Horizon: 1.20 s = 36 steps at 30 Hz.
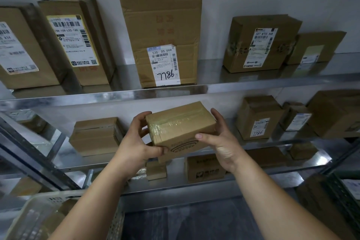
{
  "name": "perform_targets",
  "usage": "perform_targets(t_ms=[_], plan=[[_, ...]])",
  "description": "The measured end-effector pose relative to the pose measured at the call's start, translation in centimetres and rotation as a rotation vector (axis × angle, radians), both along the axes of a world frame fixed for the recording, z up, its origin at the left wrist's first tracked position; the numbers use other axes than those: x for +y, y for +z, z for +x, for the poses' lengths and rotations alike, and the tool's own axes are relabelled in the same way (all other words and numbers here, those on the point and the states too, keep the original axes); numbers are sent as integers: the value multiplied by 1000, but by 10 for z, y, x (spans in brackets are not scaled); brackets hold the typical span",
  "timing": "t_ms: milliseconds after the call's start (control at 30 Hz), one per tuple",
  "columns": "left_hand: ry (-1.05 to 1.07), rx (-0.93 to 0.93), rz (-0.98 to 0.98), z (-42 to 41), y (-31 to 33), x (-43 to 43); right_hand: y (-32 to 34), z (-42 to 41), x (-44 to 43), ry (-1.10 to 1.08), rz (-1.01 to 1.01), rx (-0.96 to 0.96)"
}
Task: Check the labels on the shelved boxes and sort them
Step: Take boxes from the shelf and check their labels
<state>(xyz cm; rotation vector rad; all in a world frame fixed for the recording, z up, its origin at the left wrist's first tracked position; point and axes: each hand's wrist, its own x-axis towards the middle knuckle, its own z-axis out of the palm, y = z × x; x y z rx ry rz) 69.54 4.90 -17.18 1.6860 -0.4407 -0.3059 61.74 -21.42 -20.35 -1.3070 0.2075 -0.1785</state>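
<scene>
I hold the small box [181, 124] in the air with both hands, in front of the middle shelf [64, 154] and clear of it. My left hand [139, 143] grips its left end, fingers curled over the top edge and thumb on the near face. My right hand [222, 142] clamps the right end the same way, thumb lying across the front.

The faces turned to me show only clear tape and a printed logo, no shipping label. I judge the label sits underneath or at the back, so I must turn the box to read it.

That turn is the risk. The tape looks glossy, and if 1 hand lets go to regrip, the box could slide out and drop onto the boxes on the lower shelf [204, 167].

The other risk is a wrong sort. 2 boxes carry the handwritten 7786: the tall box [159, 25] on the upper shelf [78, 97] and the box on the right [259, 117] of the middle shelf. If I misread my label, I could set this box with the wrong group, or in the basket [33, 212] at lower left.
</scene>
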Motion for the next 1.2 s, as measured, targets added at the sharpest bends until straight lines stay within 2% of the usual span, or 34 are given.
perform_targets(t_ms=[200,400,533,667,767,967,1067,1200], plan=[[-12,90,-195,3,-16,0,0,-4,13,15,218,74],[-100,358,-432,7,-33,13,-1,-6,17,59,356,19],[-146,418,-412,5,-43,20,3,-5,16,55,214,-11],[-60,412,-260,2,-40,22,7,-2,22,2,26,-49],[-56,219,-44,2,-28,23,10,-1,21,-7,-213,-51],[-129,-96,202,-4,-3,10,28,-5,23,45,-703,-21],[-144,-256,304,-11,8,-2,37,-7,32,72,-879,-25],[-137,-364,378,-15,13,-13,44,-9,42,97,-1011,-104]])
